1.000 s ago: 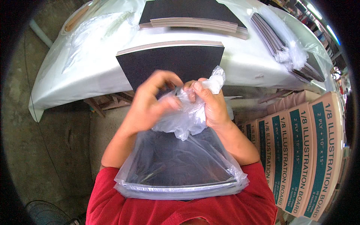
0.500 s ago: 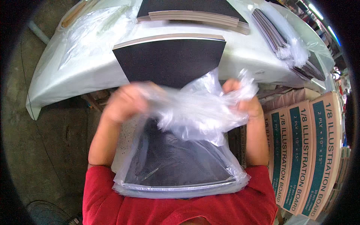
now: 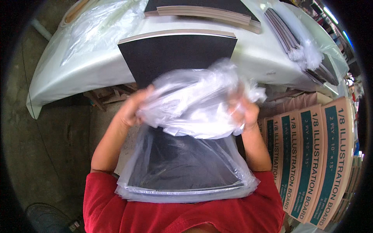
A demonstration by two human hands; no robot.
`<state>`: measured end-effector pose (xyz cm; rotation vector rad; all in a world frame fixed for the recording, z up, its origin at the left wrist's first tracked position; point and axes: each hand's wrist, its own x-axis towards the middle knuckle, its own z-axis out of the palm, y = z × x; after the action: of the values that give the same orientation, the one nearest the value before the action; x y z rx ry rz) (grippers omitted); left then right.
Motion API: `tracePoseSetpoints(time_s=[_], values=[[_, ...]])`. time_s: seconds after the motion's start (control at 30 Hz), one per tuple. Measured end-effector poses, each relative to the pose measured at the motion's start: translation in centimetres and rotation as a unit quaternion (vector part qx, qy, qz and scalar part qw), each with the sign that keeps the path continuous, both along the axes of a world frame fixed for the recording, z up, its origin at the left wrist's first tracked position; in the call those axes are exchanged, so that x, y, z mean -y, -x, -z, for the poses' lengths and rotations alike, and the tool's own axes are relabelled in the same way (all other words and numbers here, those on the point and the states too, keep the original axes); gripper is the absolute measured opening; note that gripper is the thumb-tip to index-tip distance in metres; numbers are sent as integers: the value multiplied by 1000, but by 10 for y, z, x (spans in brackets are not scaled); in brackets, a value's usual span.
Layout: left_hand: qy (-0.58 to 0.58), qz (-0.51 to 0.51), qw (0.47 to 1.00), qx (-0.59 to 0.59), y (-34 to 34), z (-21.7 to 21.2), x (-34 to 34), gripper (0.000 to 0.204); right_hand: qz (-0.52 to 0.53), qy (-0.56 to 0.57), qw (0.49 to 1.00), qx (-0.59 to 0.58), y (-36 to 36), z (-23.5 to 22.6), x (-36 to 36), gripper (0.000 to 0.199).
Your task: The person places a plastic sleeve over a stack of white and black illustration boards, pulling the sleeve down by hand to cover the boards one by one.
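Note:
A clear plastic bag [image 3: 190, 103] is bunched between my two hands, its upper part crumpled and smeared by motion. My left hand [image 3: 138, 106] is closed on the bag's left side. On the other side my right hand [image 3: 244, 110] grips a gathered bit of the same plastic; its fingers are partly blurred. Below them, against my body, black boards [image 3: 182, 163] lie inside clear plastic that covers them down to the near edge. Just beyond the bag, a stack of black-faced boards [image 3: 176, 54] leans at the table's near edge.
The table [image 3: 93, 73] has a pale cover. More black boards [image 3: 206, 11] lie at the back, loose plastic sheets [image 3: 105, 29] at the left, and plastic-wrapped boards [image 3: 281, 33] at the right. Brown cartons with green panels [image 3: 326, 163] stand close by my right arm.
The bunched plastic has spread out and risen between my hands. My left hand has shifted slightly right, and my right hand has come a little inward and lower.

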<state>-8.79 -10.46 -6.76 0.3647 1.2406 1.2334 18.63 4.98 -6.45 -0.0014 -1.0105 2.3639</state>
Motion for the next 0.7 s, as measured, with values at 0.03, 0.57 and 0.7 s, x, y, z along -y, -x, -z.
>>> tracePoseSetpoints(time_s=[0.03,0.57,0.7], values=[[-27,64,997,45,-13,8,10,42,33,108,992,-63,0,4,-2,58],[-222,-193,557,-776,49,-56,-24,67,564,-650,415,294,61,-68,-30,53],[-340,-65,638,-688,26,-55,37,11,586,-694,384,167,9,-28,-4,24]])
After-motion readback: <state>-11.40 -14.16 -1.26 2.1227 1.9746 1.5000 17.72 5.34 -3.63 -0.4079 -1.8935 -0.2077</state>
